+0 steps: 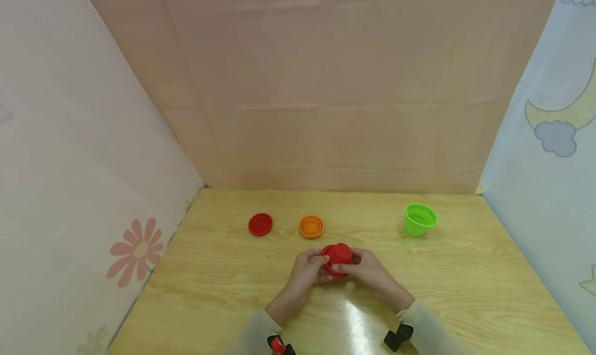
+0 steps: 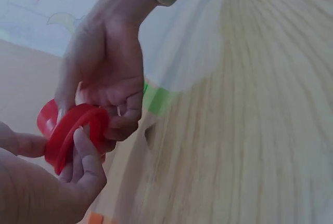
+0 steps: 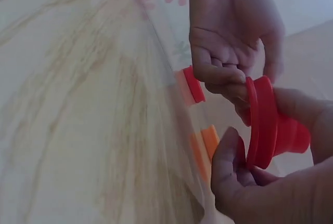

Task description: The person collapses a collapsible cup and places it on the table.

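Both hands hold a red collapsible cup (image 1: 341, 255) above the near middle of the table, its narrow end pointing up in the head view. My left hand (image 1: 303, 273) grips one side of the rim, thumb on the outer wall. Opposite it, my right hand (image 1: 371, 273) pinches the other side, with its thumb across the front. Seen from the left wrist, the cup's wide red ring (image 2: 73, 130) sits between the fingers of both hands. In the right wrist view the stepped wall of the cup (image 3: 266, 122) is partly pushed out, and fingertips reach around the rim.
A flattened red collapsible cup (image 1: 260, 224) and a flattened orange one (image 1: 311, 226) lie beyond the hands, to the left. A green cup (image 1: 420, 219) stands expanded at the right. Patterned sheets (image 1: 84, 163) and a brown back panel (image 1: 321, 86) enclose the wooden table (image 1: 209, 293).
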Available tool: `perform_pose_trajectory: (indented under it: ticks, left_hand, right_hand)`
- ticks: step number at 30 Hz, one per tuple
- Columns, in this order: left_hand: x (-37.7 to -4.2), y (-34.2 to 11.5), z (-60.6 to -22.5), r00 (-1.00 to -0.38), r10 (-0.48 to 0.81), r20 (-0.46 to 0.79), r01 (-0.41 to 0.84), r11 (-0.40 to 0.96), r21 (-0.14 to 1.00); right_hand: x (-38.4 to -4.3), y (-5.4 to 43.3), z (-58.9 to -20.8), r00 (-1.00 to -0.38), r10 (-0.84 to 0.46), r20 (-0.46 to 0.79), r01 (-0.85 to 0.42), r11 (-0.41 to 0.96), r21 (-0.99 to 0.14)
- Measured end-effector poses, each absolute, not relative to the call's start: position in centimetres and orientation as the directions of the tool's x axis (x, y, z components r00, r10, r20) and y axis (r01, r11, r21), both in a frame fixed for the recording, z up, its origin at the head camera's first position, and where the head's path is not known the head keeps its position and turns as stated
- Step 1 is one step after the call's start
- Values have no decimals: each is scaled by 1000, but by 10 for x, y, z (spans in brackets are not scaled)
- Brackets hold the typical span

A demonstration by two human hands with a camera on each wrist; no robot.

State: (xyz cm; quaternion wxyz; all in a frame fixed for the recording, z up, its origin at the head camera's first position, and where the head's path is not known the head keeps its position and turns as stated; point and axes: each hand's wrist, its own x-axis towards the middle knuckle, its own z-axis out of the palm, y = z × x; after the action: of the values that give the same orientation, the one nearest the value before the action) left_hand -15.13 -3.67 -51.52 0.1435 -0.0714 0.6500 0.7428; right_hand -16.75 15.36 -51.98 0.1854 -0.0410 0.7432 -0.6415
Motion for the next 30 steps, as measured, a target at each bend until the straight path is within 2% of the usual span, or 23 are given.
perform_pose_trajectory:
  ticks: [7,12,20,30]
  left_hand:
    - [-157,-50,-522,-919,217,-329,-373,-206,905]
    - [-160,-56,-527,-908,285,-307,-389,-303,870]
    - [-163,-58,-524,-891,354,-286,-406,-336,850]
    - [-162,-59,-529,-893,356,-275,-393,-321,862]
  right_hand:
    - [-171,173,-522,-844,-496,-205,301,-120,-946]
    - [-175,183,-518,-821,-548,-159,337,-240,-911]
    - [-176,186,-519,-815,-544,-199,414,-309,-856]
    - [-173,186,-522,-806,-543,-236,461,-327,-825]
